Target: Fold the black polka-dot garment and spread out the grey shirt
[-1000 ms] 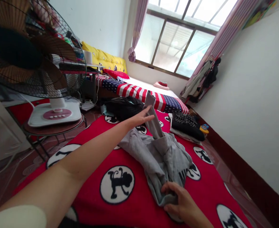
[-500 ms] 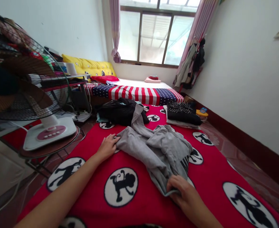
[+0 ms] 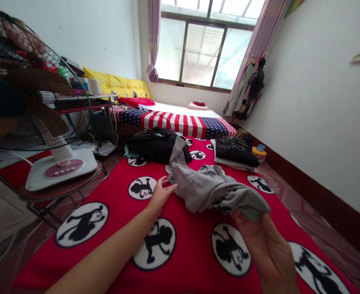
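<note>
A grey long-sleeved top (image 3: 198, 185) lies bunched across the red blanket (image 3: 195, 249). One sleeve stretches away toward a heap of dark clothes. My right hand (image 3: 265, 237) pinches the top's near right edge between thumb and fingers and holds it raised off the blanket. Dark print on the top is mostly lost in the folds. At the garment's left side is my left hand (image 3: 161, 195), its thumb and fingers apart; whether the fingertips touch the cloth I cannot tell.
Behind the top are a heap of black clothes (image 3: 152, 145) and a folded stack (image 3: 235, 151). A fan (image 3: 60, 163) stands on a stool at left. Farther back is a bed with a stars-and-stripes cover (image 3: 174, 121), below the window.
My right hand has lifted the top's near edge and carried it right and away from me, folding the print under. My left hand has shifted right and its fingers have spread.
</note>
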Demonstrator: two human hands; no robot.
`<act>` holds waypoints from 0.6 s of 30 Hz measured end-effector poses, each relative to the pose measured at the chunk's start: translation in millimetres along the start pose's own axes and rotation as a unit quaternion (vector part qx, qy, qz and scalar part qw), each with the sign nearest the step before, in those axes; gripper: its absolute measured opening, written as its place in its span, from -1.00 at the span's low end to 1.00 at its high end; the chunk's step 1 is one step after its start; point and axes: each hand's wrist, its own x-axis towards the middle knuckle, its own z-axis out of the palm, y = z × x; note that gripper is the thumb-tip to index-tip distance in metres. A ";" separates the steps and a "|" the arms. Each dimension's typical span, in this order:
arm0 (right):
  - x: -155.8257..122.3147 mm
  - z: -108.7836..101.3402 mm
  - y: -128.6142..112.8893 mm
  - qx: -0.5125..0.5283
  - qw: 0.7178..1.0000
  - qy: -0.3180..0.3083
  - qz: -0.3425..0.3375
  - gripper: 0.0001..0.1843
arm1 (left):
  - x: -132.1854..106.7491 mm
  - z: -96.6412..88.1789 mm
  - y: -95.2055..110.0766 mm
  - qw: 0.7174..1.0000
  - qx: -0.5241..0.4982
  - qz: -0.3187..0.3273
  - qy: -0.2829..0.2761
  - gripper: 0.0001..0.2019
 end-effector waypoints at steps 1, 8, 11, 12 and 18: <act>0.6 -0.9 0.9 0.007 1.000 0.002 0.007 -0.65 | -4.7 3.1 -0.6 0.999 -0.024 -0.022 0.003 -0.41; -7.8 -0.7 0.1 0.062 0.997 -0.009 0.047 -0.62 | -53.7 27.0 4.0 0.963 -0.161 -0.184 -0.117 -0.53; -13.9 7.6 -1.2 0.091 0.994 -0.014 0.062 -0.62 | -64.7 42.0 1.9 0.952 -0.212 -0.177 -0.131 -0.60; -15.2 9.6 -0.9 0.105 0.992 -0.014 0.068 -0.62 | -65.3 46.1 0.5 0.947 -0.236 -0.175 -0.126 -0.62; -16.7 6.6 8.6 0.088 0.993 -0.051 0.063 -0.70 | -44.4 26.9 35.3 0.947 -0.273 -0.159 -0.055 -0.64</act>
